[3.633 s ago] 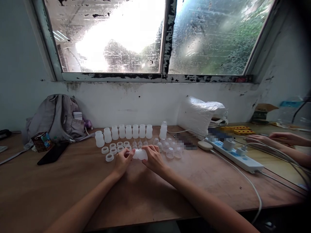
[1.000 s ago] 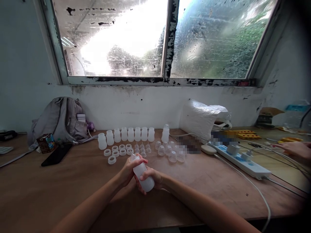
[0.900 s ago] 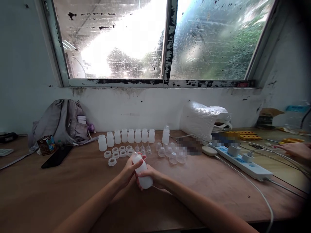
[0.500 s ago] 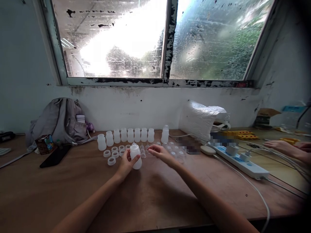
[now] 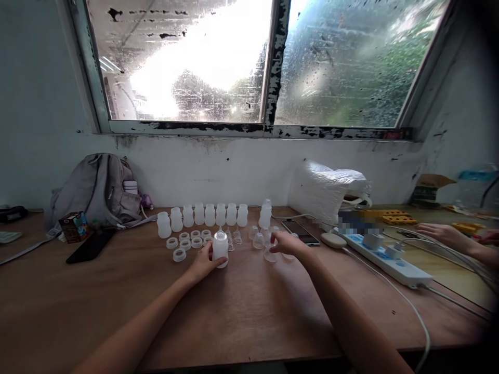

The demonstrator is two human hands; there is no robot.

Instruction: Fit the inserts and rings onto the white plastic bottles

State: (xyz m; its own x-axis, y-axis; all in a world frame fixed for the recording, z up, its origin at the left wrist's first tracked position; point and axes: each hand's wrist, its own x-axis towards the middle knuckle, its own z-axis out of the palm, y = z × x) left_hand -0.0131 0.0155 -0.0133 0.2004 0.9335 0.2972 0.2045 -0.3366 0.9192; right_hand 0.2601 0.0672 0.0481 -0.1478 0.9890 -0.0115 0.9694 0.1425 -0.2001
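Observation:
My left hand (image 5: 206,262) is wrapped around a frosted white baby bottle (image 5: 220,252) that stands upright, with a pale collar and top on it. To the right, my right hand (image 5: 286,244) reaches down among clear domed caps (image 5: 258,241). Its thumb and fingertips are pinched at the top of one clear cap (image 5: 270,255), which still rests on the table. Left of the held bottle lie several white screw rings (image 5: 179,255). Small clear nipples (image 5: 237,238) sit just behind it, partly hidden.
Several open bottles (image 5: 199,214) line the back, with a capped bottle (image 5: 265,214) to their right. A phone (image 5: 300,232), a power strip (image 5: 384,255) with cables and a silvery bag (image 5: 323,192) are on the right. A backpack (image 5: 95,192) is on the left; another person's hand (image 5: 444,236) is far right.
My right hand has moved right, from beside the bottle to the clear caps. The bottle in my left hand has gone from slightly tilted to upright. The phone is now uncovered.

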